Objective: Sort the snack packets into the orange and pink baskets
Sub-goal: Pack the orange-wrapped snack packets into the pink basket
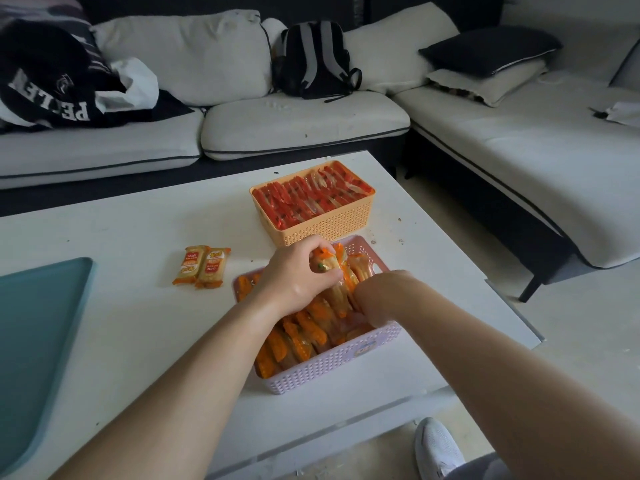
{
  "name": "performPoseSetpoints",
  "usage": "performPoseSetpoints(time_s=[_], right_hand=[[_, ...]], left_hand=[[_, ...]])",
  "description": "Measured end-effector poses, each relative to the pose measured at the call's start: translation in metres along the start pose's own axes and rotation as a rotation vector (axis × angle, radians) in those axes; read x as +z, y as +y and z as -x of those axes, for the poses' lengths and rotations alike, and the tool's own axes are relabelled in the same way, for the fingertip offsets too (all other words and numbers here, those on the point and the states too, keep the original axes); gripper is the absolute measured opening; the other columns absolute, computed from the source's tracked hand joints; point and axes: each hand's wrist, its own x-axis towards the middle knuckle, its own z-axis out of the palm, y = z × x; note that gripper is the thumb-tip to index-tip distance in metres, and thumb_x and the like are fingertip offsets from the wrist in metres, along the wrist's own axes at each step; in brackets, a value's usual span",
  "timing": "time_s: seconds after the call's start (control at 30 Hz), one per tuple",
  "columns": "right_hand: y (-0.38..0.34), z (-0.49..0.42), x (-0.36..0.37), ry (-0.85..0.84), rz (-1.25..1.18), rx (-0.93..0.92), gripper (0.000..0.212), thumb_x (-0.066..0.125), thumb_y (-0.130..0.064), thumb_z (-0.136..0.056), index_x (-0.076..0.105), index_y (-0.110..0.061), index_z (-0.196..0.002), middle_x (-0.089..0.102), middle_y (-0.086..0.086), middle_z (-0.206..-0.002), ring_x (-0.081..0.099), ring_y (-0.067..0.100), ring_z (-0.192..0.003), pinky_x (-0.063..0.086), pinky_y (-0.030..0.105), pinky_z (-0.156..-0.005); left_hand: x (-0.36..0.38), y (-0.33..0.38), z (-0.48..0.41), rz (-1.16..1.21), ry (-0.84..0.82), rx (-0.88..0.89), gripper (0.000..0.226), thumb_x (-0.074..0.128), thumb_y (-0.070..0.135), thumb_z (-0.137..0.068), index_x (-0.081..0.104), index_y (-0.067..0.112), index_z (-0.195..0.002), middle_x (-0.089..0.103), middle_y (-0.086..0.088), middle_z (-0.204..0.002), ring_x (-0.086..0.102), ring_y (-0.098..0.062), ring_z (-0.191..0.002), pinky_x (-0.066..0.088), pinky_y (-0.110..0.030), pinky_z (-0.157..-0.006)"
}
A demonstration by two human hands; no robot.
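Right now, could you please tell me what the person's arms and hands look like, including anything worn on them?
Both the left hand and the right hand are bare, with no gloves, rings, watch or bracelet visible. The forearms are uncovered too; no sleeve shows anywhere along either arm.

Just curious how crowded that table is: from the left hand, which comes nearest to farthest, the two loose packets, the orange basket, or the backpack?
Measured from the left hand, over the pink basket:
1. Orange basket, just beyond the hand.
2. Two loose packets, to its left on the table.
3. Backpack, far back on the sofa.
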Motion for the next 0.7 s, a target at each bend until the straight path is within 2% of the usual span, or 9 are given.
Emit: performPoseSetpoints(time_s=[0.07, 0.17, 0.2, 0.3, 0.4, 0.47, 0.57, 0.63, 0.7], right_hand=[[0.001, 0.007, -0.003, -0.044, 0.006, -0.049, 0.034, 0.046, -0.042, -0.105, 0.063, -0.015, -0.117, 0.049, -0.004, -0.079, 0.054, 0.023, -0.089, 0.047, 0.037, -0.080], [0.008, 0.014, -0.011, -0.058, -0.062, -0.121, 0.026, 0.056, -0.027, -0.100, 0.062, -0.011, -0.081, 0.052, -0.001, -0.072, 0.052, 0.017, -0.069, 0.050, 0.031, -0.073], [0.013, 0.017, -0.014, -0.046, -0.124, -0.125, 0.029, 0.061, -0.030, -0.097, 0.060, -0.013, -0.072, 0.055, -0.001, -0.069, 0.052, 0.016, -0.063, 0.050, 0.030, -0.069], [0.033, 0.023, -0.019, 0.060, -0.258, -0.138, 0.027, 0.064, -0.030, -0.093, 0.069, -0.011, -0.074, 0.067, 0.001, -0.066, 0.060, 0.018, -0.059, 0.053, 0.029, -0.065], [0.042, 0.029, -0.016, 0.108, -0.310, -0.137, 0.040, 0.061, -0.020, -0.094, 0.053, -0.016, -0.055, 0.055, -0.007, -0.047, 0.051, 0.013, -0.051, 0.048, 0.027, -0.059], [0.037, 0.031, -0.014, 0.049, -0.281, -0.148, 0.036, 0.060, -0.037, -0.096, 0.065, -0.013, -0.071, 0.065, -0.002, -0.065, 0.055, 0.016, -0.062, 0.054, 0.034, -0.071], [0.031, 0.035, -0.013, -0.060, -0.260, -0.153, 0.050, 0.062, -0.063, -0.090, 0.072, -0.017, -0.109, 0.071, -0.004, -0.102, 0.063, 0.017, -0.092, 0.054, 0.037, -0.093], [0.036, 0.039, -0.014, -0.061, -0.242, -0.211, 0.053, 0.073, -0.055, -0.084, 0.068, -0.022, -0.125, 0.068, -0.006, -0.115, 0.061, 0.017, -0.102, 0.051, 0.035, -0.096], [0.046, 0.040, -0.014, -0.019, -0.275, -0.257, 0.048, 0.078, -0.042, -0.084, 0.067, -0.026, -0.128, 0.067, -0.011, -0.113, 0.060, 0.013, -0.100, 0.050, 0.028, -0.090]], left_hand=[[0.000, 0.001, 0.002, 0.005, -0.003, 0.000, 0.029, 0.072, 0.043, -0.091, 0.061, 0.033, -0.115, 0.058, 0.013, -0.112, 0.051, -0.006, -0.103, 0.034, -0.009, -0.064], [0.001, 0.001, 0.002, -0.001, -0.004, 0.005, 0.030, 0.071, 0.046, -0.091, 0.060, 0.035, -0.116, 0.061, 0.012, -0.114, 0.055, -0.008, -0.104, 0.037, -0.010, -0.064], [0.001, 0.001, 0.002, -0.003, -0.007, 0.004, 0.031, 0.071, 0.047, -0.091, 0.059, 0.035, -0.117, 0.063, 0.012, -0.115, 0.058, -0.009, -0.104, 0.039, -0.011, -0.065], [0.001, 0.000, 0.002, 0.005, -0.016, 0.002, 0.032, 0.071, 0.051, -0.090, 0.060, 0.037, -0.117, 0.065, 0.011, -0.116, 0.059, -0.011, -0.104, 0.041, -0.013, -0.065], [0.001, 0.000, 0.002, 0.007, -0.023, -0.002, 0.031, 0.071, 0.050, -0.090, 0.059, 0.038, -0.116, 0.063, 0.010, -0.118, 0.058, -0.012, -0.106, 0.041, -0.013, -0.067], [0.001, -0.001, 0.001, -0.004, -0.032, -0.004, 0.031, 0.070, 0.049, -0.091, 0.059, 0.038, -0.117, 0.063, 0.010, -0.120, 0.057, -0.012, -0.107, 0.041, -0.013, -0.068], [0.002, -0.001, -0.002, -0.019, -0.035, 0.000, 0.030, 0.070, 0.049, -0.091, 0.058, 0.038, -0.117, 0.063, 0.009, -0.125, 0.056, -0.011, -0.109, 0.046, -0.019, -0.074], [0.003, -0.001, -0.002, -0.022, -0.031, -0.003, 0.030, 0.070, 0.049, -0.091, 0.058, 0.038, -0.117, 0.064, 0.009, -0.126, 0.058, -0.013, -0.110, 0.049, -0.025, -0.080], [0.003, -0.002, -0.002, -0.021, -0.021, -0.004, 0.030, 0.071, 0.049, -0.090, 0.059, 0.039, -0.116, 0.064, 0.009, -0.125, 0.059, -0.014, -0.111, 0.050, -0.026, -0.080]])
